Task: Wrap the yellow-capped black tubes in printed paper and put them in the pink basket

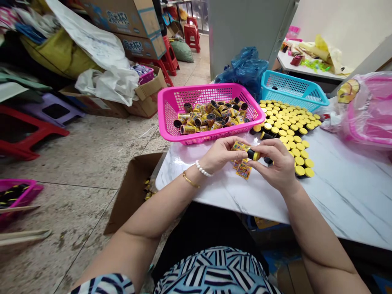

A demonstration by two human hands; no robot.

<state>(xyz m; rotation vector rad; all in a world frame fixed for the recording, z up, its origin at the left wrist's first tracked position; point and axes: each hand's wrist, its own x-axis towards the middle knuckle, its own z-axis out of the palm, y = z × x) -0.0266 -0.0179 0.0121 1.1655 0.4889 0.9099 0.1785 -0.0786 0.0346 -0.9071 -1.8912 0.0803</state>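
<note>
The tube (pixel 251 154) is right between the two hands, up over the table (pixel 346 183). It is on its side. Its long way runs across, from the left hand to the right hand, with a small dip to the right. The yellow end points at the right hand (pixel 277 163), and that hand pinches it with thumb and fingers. The left hand (pixel 225 155) is just as near. It pinches a yellow sticker (pixel 240 146), and its thumb tip is up by the black part. So the hands nearly meet, with the tube and sticker in the middle. I cannot tell if the sticker is stuck to the tube.

Loose stickers (pixel 244 170) lie just under the hands. Lots of yellow-top tubes (pixel 297 151) stand up past the right hand. Past the left hand sits a pink basket (pixel 164 122), with picture tubes (pixel 196 118) lying every which way. A blue basket (pixel 281 92) is farther off, behind the standing ones.
</note>
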